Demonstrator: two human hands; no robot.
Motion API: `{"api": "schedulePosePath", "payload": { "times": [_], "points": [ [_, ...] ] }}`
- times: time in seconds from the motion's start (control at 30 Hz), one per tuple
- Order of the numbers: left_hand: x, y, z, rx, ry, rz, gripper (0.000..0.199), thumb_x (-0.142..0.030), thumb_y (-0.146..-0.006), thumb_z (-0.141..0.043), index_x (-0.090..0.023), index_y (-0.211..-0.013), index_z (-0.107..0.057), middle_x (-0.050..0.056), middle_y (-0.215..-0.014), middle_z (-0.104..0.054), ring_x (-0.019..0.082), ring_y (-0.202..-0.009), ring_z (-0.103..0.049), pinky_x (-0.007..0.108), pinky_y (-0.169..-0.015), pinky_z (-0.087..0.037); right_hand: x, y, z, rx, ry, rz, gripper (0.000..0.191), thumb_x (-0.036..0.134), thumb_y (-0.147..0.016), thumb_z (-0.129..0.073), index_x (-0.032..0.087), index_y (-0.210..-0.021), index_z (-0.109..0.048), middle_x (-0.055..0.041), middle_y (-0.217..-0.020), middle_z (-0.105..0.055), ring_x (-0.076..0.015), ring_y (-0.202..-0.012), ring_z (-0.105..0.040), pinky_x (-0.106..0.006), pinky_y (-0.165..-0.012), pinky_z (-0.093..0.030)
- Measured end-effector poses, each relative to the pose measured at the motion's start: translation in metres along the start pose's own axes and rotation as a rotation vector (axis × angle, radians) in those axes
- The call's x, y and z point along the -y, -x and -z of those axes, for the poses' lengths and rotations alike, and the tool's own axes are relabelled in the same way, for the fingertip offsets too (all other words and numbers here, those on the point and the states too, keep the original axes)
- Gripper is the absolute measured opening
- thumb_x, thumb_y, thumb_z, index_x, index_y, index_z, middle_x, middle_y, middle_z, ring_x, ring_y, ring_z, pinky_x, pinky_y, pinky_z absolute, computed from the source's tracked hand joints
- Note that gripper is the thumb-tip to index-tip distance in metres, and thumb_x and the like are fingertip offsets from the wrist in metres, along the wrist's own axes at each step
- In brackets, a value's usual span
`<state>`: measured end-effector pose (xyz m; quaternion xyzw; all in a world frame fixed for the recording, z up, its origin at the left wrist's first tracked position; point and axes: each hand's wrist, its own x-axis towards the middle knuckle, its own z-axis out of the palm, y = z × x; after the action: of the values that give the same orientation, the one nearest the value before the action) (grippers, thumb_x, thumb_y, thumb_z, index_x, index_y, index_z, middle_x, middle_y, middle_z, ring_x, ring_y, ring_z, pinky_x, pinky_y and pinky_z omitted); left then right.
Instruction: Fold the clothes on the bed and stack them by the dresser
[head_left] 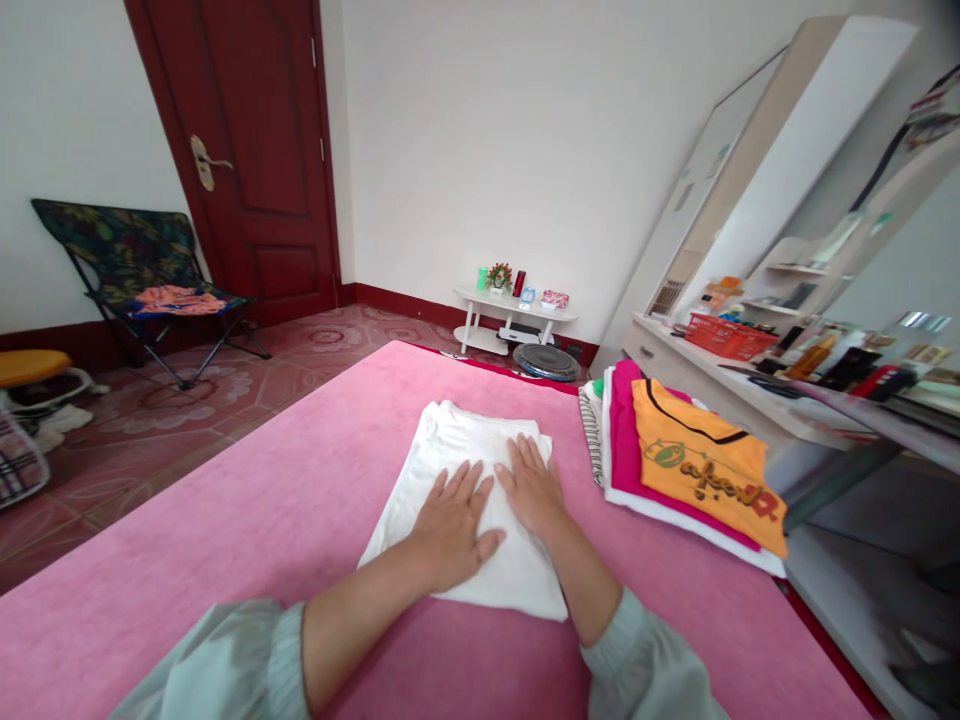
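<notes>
A folded white garment (495, 590) lies flat on the pink cover (315, 450), near the middle of the view. My left hand (452, 527) rests palm down on its centre, fingers spread and thumb pointing right. Just to the right, my right hand (534, 487) lies flat on the garment's upper right part, fingers stretched out. Neither hand grips anything. A stack of folded clothes sits to the right, with an orange printed shirt (697, 460) on top and a magenta piece (624, 440) below it.
A dressing table (675, 350) with a red basket (727, 336) and bottles stands at the right. Behind the pink surface is a low white side table (487, 297). A folding chair (120, 245) holding cloth stands at the left, near a dark red door (247, 130).
</notes>
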<state>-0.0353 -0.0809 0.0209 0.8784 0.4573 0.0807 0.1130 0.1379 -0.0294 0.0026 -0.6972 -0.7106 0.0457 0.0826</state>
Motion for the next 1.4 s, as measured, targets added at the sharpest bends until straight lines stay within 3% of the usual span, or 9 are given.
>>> {"api": "schedulePosePath", "payload": {
  "times": [0.13,0.27,0.43,0.57,0.63,0.8,1.13,1.27,1.4],
  "points": [
    [0.007,-0.013,0.011,0.081,0.026,0.002,0.076,-0.063,-0.088,-0.025,-0.017,-0.148,-0.017,0.011,-0.155,-0.005,0.028,-0.143,0.0,0.052,-0.114,-0.007,0.002,-0.017,0.008,0.109,0.11,-0.005,0.065,0.052,-0.093,-0.02,0.018,-0.148,-0.018,-0.0071,-0.156,-0.007,-0.0222,-0.143,-0.003,-0.05,-0.112,-0.006],
    [0.034,-0.045,0.015,0.116,0.041,0.019,0.074,-0.062,-0.089,-0.022,-0.016,-0.148,-0.02,0.01,-0.155,-0.009,0.028,-0.143,-0.004,0.05,-0.113,-0.01,0.011,-0.03,0.01,0.158,0.151,-0.069,0.066,0.051,-0.091,-0.024,0.016,-0.147,-0.022,-0.0101,-0.156,-0.011,-0.0239,-0.143,-0.007,-0.051,-0.111,-0.005],
    [0.064,-0.073,-0.001,-0.147,-0.018,0.119,0.066,-0.06,-0.089,-0.03,-0.022,-0.143,-0.033,0.008,-0.154,-0.02,0.029,-0.142,-0.014,0.048,-0.113,-0.013,0.017,-0.036,-0.003,0.01,0.131,-0.157,0.067,0.054,-0.092,-0.014,0.018,-0.148,-0.019,-0.0093,-0.156,-0.008,-0.0237,-0.143,-0.001,-0.052,-0.111,-0.006],
    [0.074,-0.077,-0.008,-0.463,-0.035,0.261,0.06,-0.045,-0.086,-0.045,-0.012,-0.135,-0.038,0.017,-0.142,-0.039,0.028,-0.133,-0.032,0.041,-0.109,-0.026,0.016,-0.036,-0.007,-0.049,0.135,-0.17,0.067,0.058,-0.091,-0.013,0.022,-0.147,-0.023,-0.0071,-0.156,-0.011,-0.0225,-0.142,-0.002,-0.051,-0.11,-0.008],
    [0.079,-0.079,-0.006,-0.519,-0.034,0.368,0.056,-0.039,-0.084,-0.048,-0.009,-0.13,-0.041,0.018,-0.13,-0.047,0.028,-0.124,-0.041,0.04,-0.104,-0.032,0.015,-0.036,-0.007,-0.053,0.135,-0.168,0.067,0.058,-0.091,-0.013,0.022,-0.146,-0.023,-0.0064,-0.156,-0.011,-0.0219,-0.142,-0.003,-0.051,-0.111,-0.008],
    [0.09,-0.088,-0.003,-0.429,-0.041,0.388,0.059,-0.045,-0.084,-0.046,-0.011,-0.131,-0.039,0.018,-0.13,-0.043,0.03,-0.121,-0.04,0.041,-0.103,-0.029,0.014,-0.036,-0.007,-0.057,0.105,-0.158,0.067,0.058,-0.091,-0.014,0.022,-0.146,-0.025,-0.0069,-0.156,-0.012,-0.0227,-0.142,-0.003,-0.052,-0.11,-0.008],
    [0.094,-0.096,-0.004,-0.385,-0.044,0.434,0.066,-0.05,-0.088,-0.036,-0.007,-0.139,-0.031,0.021,-0.139,-0.037,0.033,-0.129,-0.031,0.045,-0.109,-0.017,0.015,-0.035,-0.004,-0.025,0.087,-0.149,0.066,0.058,-0.091,-0.015,0.022,-0.147,-0.023,-0.0072,-0.156,-0.009,-0.0236,-0.142,0.0,-0.053,-0.11,-0.006],
    [0.091,-0.082,-0.006,-0.309,-0.07,0.416,0.068,-0.052,-0.091,-0.03,-0.007,-0.142,-0.03,0.02,-0.148,-0.028,0.033,-0.137,-0.023,0.046,-0.111,-0.014,0.018,-0.029,-0.001,-0.015,0.096,-0.158,0.065,0.057,-0.092,-0.014,0.024,-0.147,-0.023,-0.0067,-0.156,-0.008,-0.0237,-0.143,0.001,-0.053,-0.11,-0.006],
    [0.084,-0.05,-0.006,-0.208,-0.075,0.355,0.073,-0.056,-0.09,-0.023,-0.006,-0.144,-0.026,0.019,-0.153,-0.019,0.031,-0.141,-0.016,0.045,-0.112,-0.015,0.02,-0.019,-0.002,-0.018,0.086,-0.163,0.063,0.055,-0.093,-0.016,0.024,-0.147,-0.023,-0.0072,-0.156,-0.009,-0.0231,-0.143,-0.002,-0.052,-0.11,-0.006]
  ]
}}
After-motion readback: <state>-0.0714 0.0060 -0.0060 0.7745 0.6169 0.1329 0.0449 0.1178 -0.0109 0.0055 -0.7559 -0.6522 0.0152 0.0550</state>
